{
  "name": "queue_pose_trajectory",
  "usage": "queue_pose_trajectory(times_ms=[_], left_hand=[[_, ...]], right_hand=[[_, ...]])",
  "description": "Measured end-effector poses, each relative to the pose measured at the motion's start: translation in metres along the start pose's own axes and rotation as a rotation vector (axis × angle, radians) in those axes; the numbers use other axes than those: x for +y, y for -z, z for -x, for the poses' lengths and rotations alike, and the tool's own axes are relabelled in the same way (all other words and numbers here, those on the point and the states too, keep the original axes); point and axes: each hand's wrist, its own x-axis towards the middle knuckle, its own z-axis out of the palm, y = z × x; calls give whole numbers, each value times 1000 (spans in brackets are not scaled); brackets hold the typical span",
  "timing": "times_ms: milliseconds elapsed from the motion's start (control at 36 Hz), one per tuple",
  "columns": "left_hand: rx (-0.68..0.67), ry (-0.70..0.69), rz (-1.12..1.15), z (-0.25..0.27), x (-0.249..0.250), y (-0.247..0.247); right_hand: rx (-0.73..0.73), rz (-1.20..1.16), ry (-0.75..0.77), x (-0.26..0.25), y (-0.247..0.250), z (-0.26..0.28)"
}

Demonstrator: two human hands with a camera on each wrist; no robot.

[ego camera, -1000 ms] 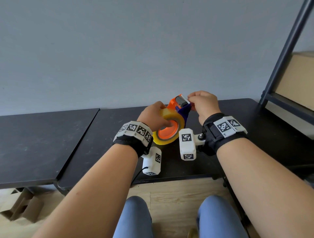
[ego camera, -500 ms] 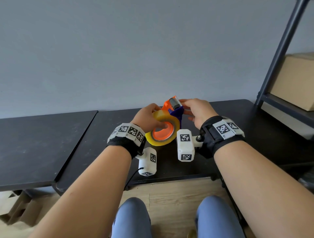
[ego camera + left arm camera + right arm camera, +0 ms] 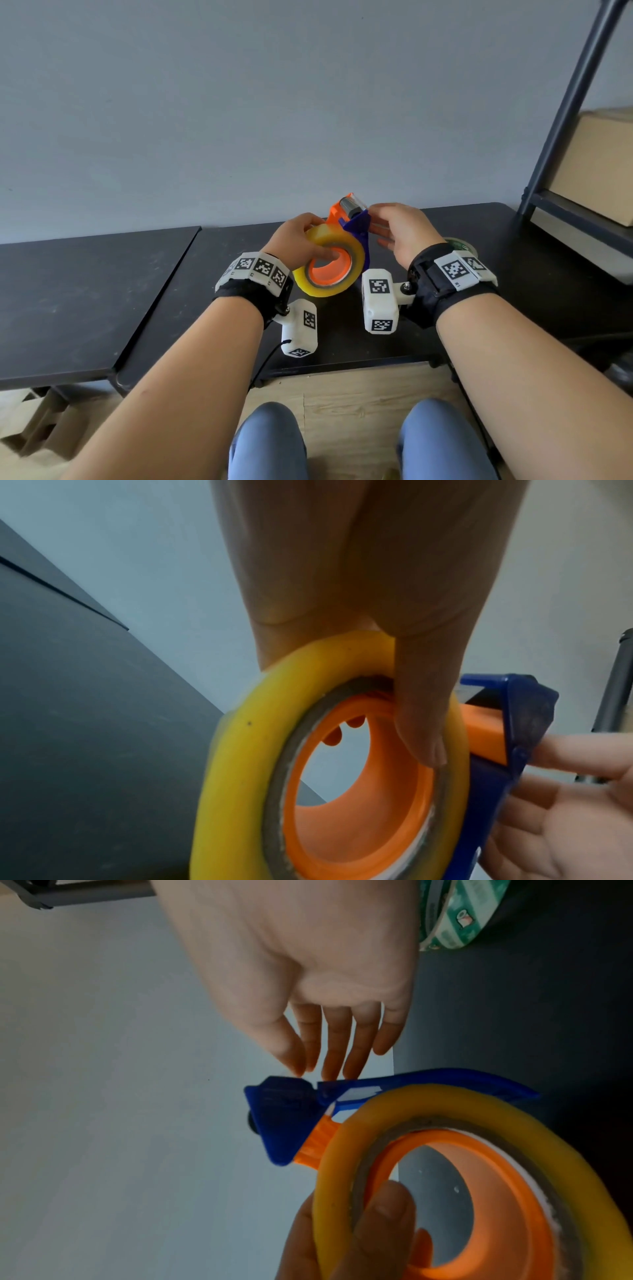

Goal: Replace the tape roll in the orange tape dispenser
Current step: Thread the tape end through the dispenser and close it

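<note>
My left hand [image 3: 297,242] holds the dispenser [image 3: 346,219] above the table [image 3: 513,274], tape roll [image 3: 329,265] on its hub; my right hand [image 3: 406,233] is beside it, and a second roll [image 3: 460,246] lies right of that hand, toward the table's back edge.

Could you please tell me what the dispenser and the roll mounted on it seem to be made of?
Dispenser: apparently moulded plastic, glossy orange hub and blue guard. Roll: yellowish translucent film, likely packing tape, wound on what looks like a grey-brown cardboard core.

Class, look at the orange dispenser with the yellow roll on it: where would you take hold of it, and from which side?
Take the dispenser across the yellow roll, coming from the left, as the left hand does: thumb over the near face onto the orange hub's rim, fingers behind. The open hub gives purchase, and the right side stays free, where the right hand works at the blue head.
</note>
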Motion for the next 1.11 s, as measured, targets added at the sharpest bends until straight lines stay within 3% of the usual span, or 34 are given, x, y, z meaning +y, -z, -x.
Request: queue_pose_trajectory(times_ms=[222,306,500,639,805,944,1111], left_hand=[[-57,13,64,0,-1,4],[-94,6,58,0,1,6],[-151,7,35,-1,6,10],[-169,6,8,-4,10,13],[-185,7,-10,-3,10,16],[-143,-35,-22,-1,14,21],[-15,-61,102,1,20,25]], right_hand=[[-56,248,1,11,-5,-2],[-119,256,-29,12,-11,-1],[-115,297,-132,13,-15,-7],[-204,416,-93,31,-7,-15],[-301,389,-59,26,-13,-6],[-352,291,-60,35,-13,-9],[-305,211,-82,28,-14,-1]])
